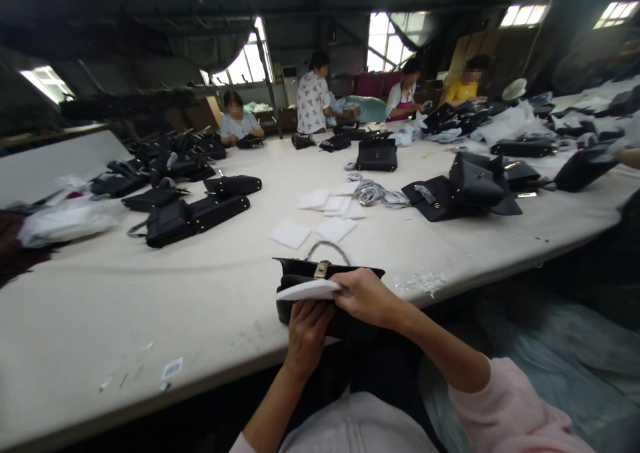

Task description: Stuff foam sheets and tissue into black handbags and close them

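Note:
A black handbag (286, 312) with a gold clasp (321, 270) stands at the table's near edge. Its flap is lifted at the back, and a wrapped handle loops up behind it. My right hand (369, 297) pinches the right end of a white foam sheet (305, 290), which lies across the bag's opening. Below the sheet, my left hand (309, 338) has its fingers curled against the near side of the bag; the fingertips are partly hidden under the sheet. Beyond the bag, several white foam sheets (290, 234) lie flat on the table.
Wrapped straps (369, 192) lie coiled behind the sheets. Black bags are grouped at the left (170, 223) and right (475, 183) of the long pale table (125, 300). Small white scraps (425, 282) lie near the right edge. Several people work across the table.

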A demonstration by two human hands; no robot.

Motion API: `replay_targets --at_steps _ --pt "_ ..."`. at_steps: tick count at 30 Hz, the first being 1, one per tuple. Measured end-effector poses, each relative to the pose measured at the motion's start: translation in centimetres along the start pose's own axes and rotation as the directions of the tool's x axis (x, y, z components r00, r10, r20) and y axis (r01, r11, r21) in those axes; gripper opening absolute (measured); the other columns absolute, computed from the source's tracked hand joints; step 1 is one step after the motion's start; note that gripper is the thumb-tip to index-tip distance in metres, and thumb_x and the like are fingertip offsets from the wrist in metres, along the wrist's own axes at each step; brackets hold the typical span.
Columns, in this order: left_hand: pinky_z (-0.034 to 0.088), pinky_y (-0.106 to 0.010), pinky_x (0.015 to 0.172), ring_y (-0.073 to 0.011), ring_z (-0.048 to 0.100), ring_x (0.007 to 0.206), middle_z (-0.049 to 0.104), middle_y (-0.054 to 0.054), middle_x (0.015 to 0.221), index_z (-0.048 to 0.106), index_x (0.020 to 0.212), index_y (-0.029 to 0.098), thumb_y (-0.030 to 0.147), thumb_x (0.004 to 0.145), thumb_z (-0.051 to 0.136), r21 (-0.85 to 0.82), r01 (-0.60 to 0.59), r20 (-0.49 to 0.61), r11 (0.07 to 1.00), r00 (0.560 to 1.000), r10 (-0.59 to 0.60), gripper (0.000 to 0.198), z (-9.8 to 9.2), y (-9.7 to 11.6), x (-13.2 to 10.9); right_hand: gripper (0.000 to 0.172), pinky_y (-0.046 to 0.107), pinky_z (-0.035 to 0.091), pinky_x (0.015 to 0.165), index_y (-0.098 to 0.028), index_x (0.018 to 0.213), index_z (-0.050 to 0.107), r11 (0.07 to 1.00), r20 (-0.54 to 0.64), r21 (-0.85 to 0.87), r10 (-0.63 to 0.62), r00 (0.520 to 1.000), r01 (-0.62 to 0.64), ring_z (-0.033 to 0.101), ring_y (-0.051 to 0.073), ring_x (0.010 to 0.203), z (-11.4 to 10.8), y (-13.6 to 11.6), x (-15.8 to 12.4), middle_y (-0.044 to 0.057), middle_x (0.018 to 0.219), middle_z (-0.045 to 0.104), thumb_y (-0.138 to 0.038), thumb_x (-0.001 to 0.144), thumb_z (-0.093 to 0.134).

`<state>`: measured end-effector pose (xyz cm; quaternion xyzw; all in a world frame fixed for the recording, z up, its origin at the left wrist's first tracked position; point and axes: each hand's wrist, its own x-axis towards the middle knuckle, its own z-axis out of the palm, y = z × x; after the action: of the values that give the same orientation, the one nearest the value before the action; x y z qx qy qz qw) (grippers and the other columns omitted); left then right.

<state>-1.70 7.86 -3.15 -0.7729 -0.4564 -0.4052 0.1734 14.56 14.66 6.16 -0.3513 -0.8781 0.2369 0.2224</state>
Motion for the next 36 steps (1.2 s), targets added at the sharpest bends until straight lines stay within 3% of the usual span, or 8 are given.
replay_targets --at_steps 4,8,14,18,22,28,31,36 --pt "0.043 -0.038 0.084 -0.0221 0.059 0.095 0.069 -0.006 0.091 0.066 0.098 0.018 0.008 0.089 0.046 -0.012 0.110 0.057 0.994 0.992 -0.109 0.024 1.1 -0.2 -0.7 0.014 0.023 0.040 0.072 -0.020 0.098 0.067 0.998 0.043 -0.045 -0.034 0.998 0.036 0.064 0.017 0.084 2.0 -0.4 1.3 0.003 0.092 0.070 -0.022 0.090 0.056" --pt "0.042 -0.039 0.086 -0.0207 0.060 0.089 0.068 -0.005 0.084 0.065 0.090 0.017 0.012 0.089 0.051 0.019 0.107 0.087 0.994 0.990 -0.108 0.014 0.2 -0.9 -0.6 0.021 0.024 0.040 0.064 -0.016 0.088 0.066 0.978 0.176 -0.207 0.045 0.983 -0.008 0.066 0.020 0.077 2.7 -1.0 2.5 0.007 0.082 0.070 -0.026 0.095 0.050" --pt "0.039 -0.037 0.086 -0.0180 0.058 0.082 0.066 -0.003 0.077 0.063 0.085 0.018 0.008 0.088 0.050 0.124 0.216 0.012 0.968 0.976 -0.220 0.017 -1.1 -2.1 -1.3 0.016 0.028 0.042 0.068 -0.013 0.092 0.066 0.866 0.262 -0.493 0.056 0.964 0.083 0.067 0.024 0.081 2.5 -3.1 2.2 0.012 0.087 0.071 -0.009 0.082 0.054" --pt "0.038 -0.037 0.085 -0.0178 0.058 0.083 0.064 -0.003 0.078 0.062 0.082 0.018 0.011 0.089 0.051 0.095 0.274 0.100 0.957 0.954 -0.283 0.015 -1.5 -2.5 -1.3 0.014 0.029 0.043 0.065 -0.012 0.084 0.070 0.809 0.346 -0.575 0.105 0.932 0.123 0.067 0.026 0.081 2.3 -2.4 3.4 0.015 0.083 0.070 -0.011 0.082 0.056" --pt "0.038 -0.037 0.082 -0.0182 0.058 0.083 0.064 -0.003 0.079 0.062 0.082 0.017 0.015 0.092 0.048 0.050 0.285 0.123 0.957 0.949 -0.289 0.017 -1.9 -2.9 -1.0 0.015 0.028 0.043 0.066 -0.021 0.093 0.071 0.843 0.388 -0.500 0.014 0.922 0.198 0.067 0.024 0.081 1.4 -0.2 4.6 0.008 0.085 0.070 -0.026 0.087 0.059" --pt "0.040 -0.037 0.082 -0.0196 0.057 0.087 0.065 -0.005 0.084 0.062 0.093 0.017 0.021 0.093 0.049 -0.014 0.222 0.112 0.975 0.969 -0.219 0.014 -1.9 -3.4 -0.9 0.047 0.025 0.044 0.083 -0.026 0.141 0.044 0.942 0.118 -0.249 -0.202 0.972 0.226 0.061 0.018 0.099 2.9 -0.5 4.3 0.005 0.114 0.063 -0.033 0.095 0.053" --pt "0.039 -0.036 0.081 -0.0193 0.057 0.087 0.065 -0.005 0.084 0.061 0.093 0.017 0.016 0.092 0.048 0.009 0.228 0.136 0.974 0.964 -0.227 0.014 -2.0 -3.6 -1.2 0.042 0.024 0.043 0.080 -0.024 0.136 0.050 0.932 0.089 -0.277 -0.217 0.972 0.233 0.061 0.016 0.091 3.8 -1.5 4.0 0.005 0.101 0.067 -0.019 0.094 0.048" --pt "0.039 -0.033 0.080 -0.0154 0.057 0.081 0.064 -0.003 0.078 0.061 0.089 0.017 0.012 0.092 0.046 0.063 0.183 0.100 0.981 0.977 -0.189 0.017 -2.1 -4.0 -1.7 0.044 0.027 0.040 0.061 -0.028 0.108 0.067 0.867 0.306 -0.401 -0.178 0.935 0.296 0.063 0.018 0.074 2.9 -3.1 3.5 0.001 0.082 0.068 -0.005 0.078 0.046"
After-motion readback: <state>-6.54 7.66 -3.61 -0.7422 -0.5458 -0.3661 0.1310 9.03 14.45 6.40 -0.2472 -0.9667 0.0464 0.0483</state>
